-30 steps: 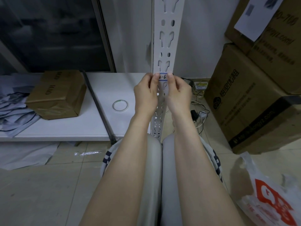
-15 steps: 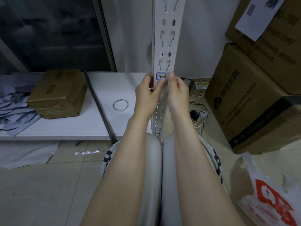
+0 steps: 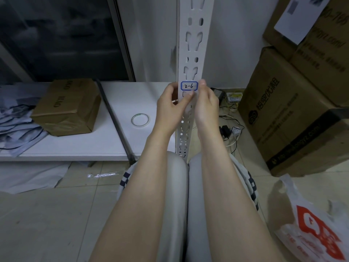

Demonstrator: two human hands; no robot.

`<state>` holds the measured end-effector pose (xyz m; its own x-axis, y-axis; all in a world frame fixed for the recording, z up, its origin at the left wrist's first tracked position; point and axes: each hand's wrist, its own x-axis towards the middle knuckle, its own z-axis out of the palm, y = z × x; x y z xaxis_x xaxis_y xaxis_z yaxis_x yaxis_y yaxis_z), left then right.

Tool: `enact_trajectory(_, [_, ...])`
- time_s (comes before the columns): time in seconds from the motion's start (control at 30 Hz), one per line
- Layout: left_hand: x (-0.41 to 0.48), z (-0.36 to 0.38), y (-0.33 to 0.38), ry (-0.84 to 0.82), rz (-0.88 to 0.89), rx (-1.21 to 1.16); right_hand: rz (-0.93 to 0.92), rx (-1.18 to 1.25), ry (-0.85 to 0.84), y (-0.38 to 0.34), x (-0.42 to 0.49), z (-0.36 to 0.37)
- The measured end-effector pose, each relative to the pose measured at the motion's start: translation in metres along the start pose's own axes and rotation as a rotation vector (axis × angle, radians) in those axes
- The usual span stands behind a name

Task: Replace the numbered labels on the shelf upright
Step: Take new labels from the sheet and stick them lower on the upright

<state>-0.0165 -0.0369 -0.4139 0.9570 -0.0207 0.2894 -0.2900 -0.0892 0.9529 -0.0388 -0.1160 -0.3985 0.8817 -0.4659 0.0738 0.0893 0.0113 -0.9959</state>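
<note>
A white perforated shelf upright (image 3: 192, 40) rises in front of my knees. A white label (image 3: 189, 86) with a blue border, handwritten "2-6", lies flat on its front face. My left hand (image 3: 170, 106) is at the upright's left edge, its thumb pressing the metal just under the label's lower edge. From the right side, my right hand (image 3: 206, 104) touches the label's right edge with a fingertip. The label's whole face shows between the two hands. The other fingers of both hands are hidden behind the hands and the upright.
A roll of clear tape (image 3: 140, 119) and a brown carton (image 3: 68, 108) lie on the low white board (image 3: 75, 144) at left. Large cardboard boxes (image 3: 294, 110) stack at right, cables and a power strip (image 3: 231, 130) beside them. A plastic bag (image 3: 313, 229) lies at lower right.
A second ago both hands pinched the label by its ends against the upright, covering most of it. The fingers have since slid off its face, and the whole label now shows stuck flat.
</note>
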Motion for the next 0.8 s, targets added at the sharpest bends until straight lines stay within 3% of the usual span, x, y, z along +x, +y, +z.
enact_trajectory(0.37, [0.0018, 0.0022, 0.0035, 0.02, -0.038, -0.046, 0.009, 0.005, 0.024, -0.0006, -0.0003, 0.0021])
enact_trajectory(0.8, [0.0059, 0.0073, 0.0027, 0.073, -0.015, 0.065, 0.005, 0.002, 0.038, 0.0033, 0.0006, 0.0039])
